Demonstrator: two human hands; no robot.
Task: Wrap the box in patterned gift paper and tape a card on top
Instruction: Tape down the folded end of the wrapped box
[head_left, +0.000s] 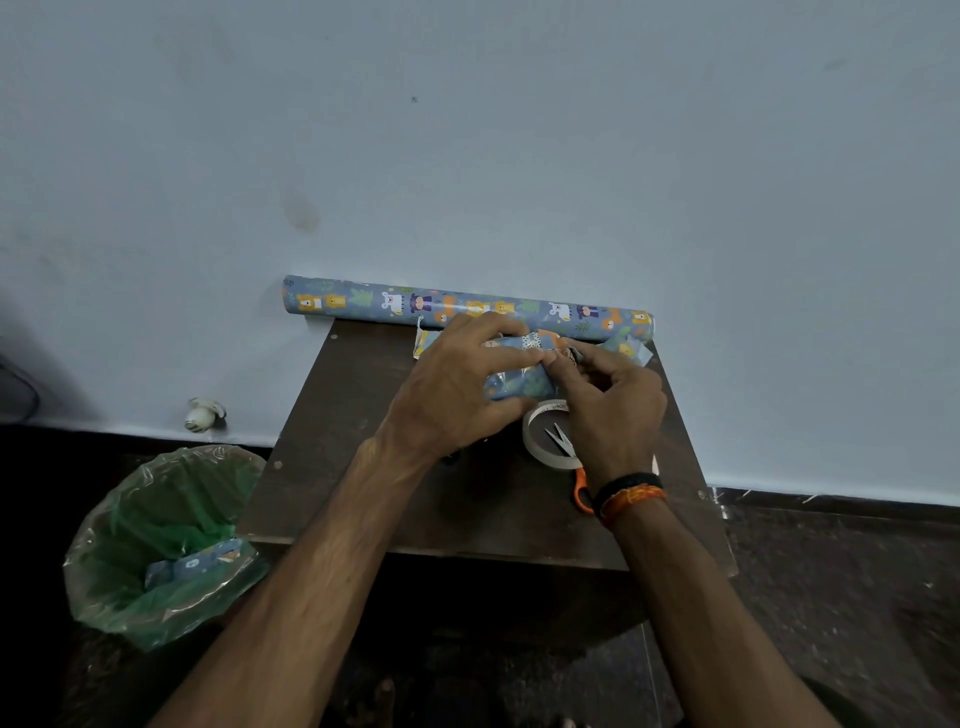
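A box covered in blue animal-patterned paper (519, 382) sits at the back of a small dark wooden table (363, 467). My left hand (457, 389) wraps over the box from the left, thumb along its near side and fingers curled across the top. My right hand (613, 400) pinches the paper at the box's right end, where loose flaps (631, 348) stick out. A roll of the same paper (363, 300) lies against the wall behind the box. No card is visible.
A roll of clear tape (535, 447) lies just in front of the box, with orange-handled scissors (576, 478) lying across it, partly under my right wrist. Left of the table on the floor stands a bin with a green liner (156, 545) holding paper scraps.
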